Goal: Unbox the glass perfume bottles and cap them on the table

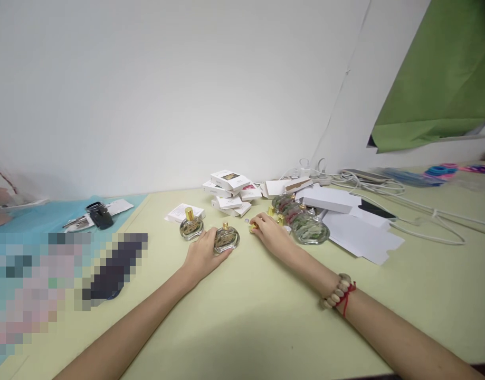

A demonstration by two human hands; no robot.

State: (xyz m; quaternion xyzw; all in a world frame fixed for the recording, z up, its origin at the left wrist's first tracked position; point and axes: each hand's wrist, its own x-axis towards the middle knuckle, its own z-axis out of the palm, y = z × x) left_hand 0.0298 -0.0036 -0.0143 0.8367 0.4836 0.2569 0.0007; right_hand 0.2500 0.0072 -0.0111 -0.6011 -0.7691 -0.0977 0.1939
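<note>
My left hand (201, 254) is closed around the side of a glass perfume bottle (227, 240), which stands upright on the table with its gold neck uncovered. My right hand (270, 232), a little to the right, has its fingertips pinched on a small gold cap (253, 227) near the tabletop. Left of the held bottle stands another perfume bottle (191, 229) with a tall gold cap on. Beyond my right hand is a row of several glass bottles (311, 231) with patterned fronts. Loose gold caps (281, 219) lie close to that row, partly hidden by my hand.
White printed boxes (229, 180) are piled near the wall, with one flat box (186, 212) to the left. Unfolded white cartons (355, 232) and white cables (428, 216) lie at right. A dark jar (100, 215) stands on blue cloth; a person is at the left edge.
</note>
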